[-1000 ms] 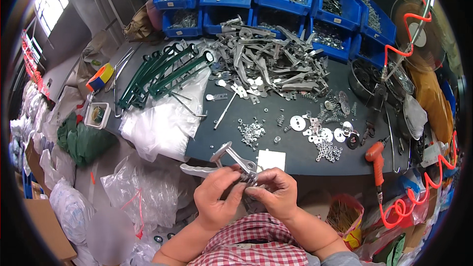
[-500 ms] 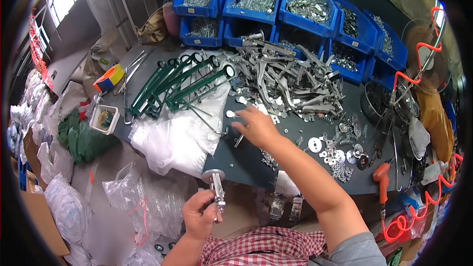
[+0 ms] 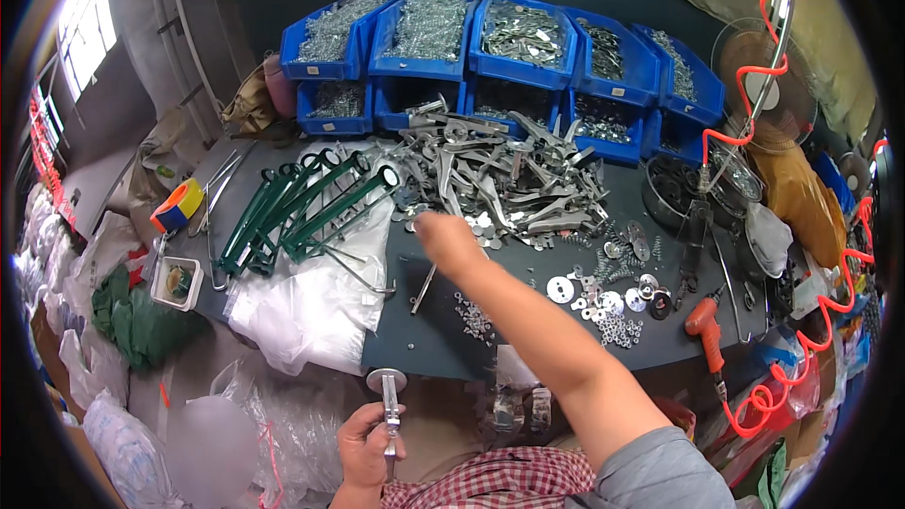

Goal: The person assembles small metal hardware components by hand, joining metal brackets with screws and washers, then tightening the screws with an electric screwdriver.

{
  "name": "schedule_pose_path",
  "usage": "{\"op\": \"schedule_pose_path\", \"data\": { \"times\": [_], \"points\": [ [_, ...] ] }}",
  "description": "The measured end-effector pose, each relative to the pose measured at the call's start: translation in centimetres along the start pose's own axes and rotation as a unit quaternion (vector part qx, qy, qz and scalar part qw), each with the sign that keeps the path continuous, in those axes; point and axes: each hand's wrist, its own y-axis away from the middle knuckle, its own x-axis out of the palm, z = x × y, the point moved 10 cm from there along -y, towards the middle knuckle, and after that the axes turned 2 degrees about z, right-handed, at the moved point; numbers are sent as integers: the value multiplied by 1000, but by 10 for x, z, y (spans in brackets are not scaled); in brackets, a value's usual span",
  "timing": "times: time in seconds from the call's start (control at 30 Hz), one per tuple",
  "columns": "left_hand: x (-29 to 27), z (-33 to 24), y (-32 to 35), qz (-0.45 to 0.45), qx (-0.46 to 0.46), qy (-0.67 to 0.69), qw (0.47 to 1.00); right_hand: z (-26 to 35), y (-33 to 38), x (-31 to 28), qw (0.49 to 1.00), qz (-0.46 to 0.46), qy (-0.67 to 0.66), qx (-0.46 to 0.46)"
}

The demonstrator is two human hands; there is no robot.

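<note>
My left hand (image 3: 366, 443) is closed around a metal lever fitting (image 3: 390, 415), held upright in front of the bench's near edge. A round grey disc (image 3: 386, 380) tops the fitting. My right hand (image 3: 447, 241) reaches across the bench to the near left edge of a heap of grey metal levers (image 3: 509, 170). Its fingers point away and are hidden, so what they touch does not show. Small round metal discs lie around that spot. A thin metal rod (image 3: 423, 288) lies just below the right hand, and small nuts (image 3: 473, 319) are scattered nearer the edge.
Blue bins (image 3: 424, 33) of small metal parts stand in two rows at the back. Green metal frames (image 3: 311, 203) lie on white plastic sheeting (image 3: 292, 325) to the left. Washers (image 3: 617, 300) and springs, an orange power driver (image 3: 705, 330) and a coiled red hose (image 3: 754, 415) are at right.
The view has shifted, so the bench appears further left. My right hand's fingers, spread before, are now turned away at the heap's edge. The left hand still holds the fitting, now more upright.
</note>
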Motion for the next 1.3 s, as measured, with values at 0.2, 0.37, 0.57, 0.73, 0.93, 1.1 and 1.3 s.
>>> {"op": "schedule_pose_path", "data": {
  "times": [0.2, 0.37, 0.57, 0.73, 0.93, 1.1, 1.3],
  "points": [
    [6, 5, -2, -7, -30, 14, 999, -126, 101, -90, 945, -76, -222, 226],
    [60, -2, -18, 84, -66, 21, 994, -114, 116, -127, 987, -12, 35, 155],
    [79, -9, -16, 59, -9, 37, 998, 85, 182, -164, 939, 58, -326, -94],
    [106, -24, -10, 52, 68, -24, 996, 142, 216, -193, 948, -65, -128, -283],
    [98, -34, -2, 26, 167, -113, 979, 150, 221, -186, 951, -64, -83, -290],
    [101, -41, 6, 69, 195, -157, 966, 146, 231, -176, 948, -46, -114, -294],
    [91, 3, 1, -38, 36, 0, 999, 136, 228, -150, 941, -123, -41, -312]
  ]
}}
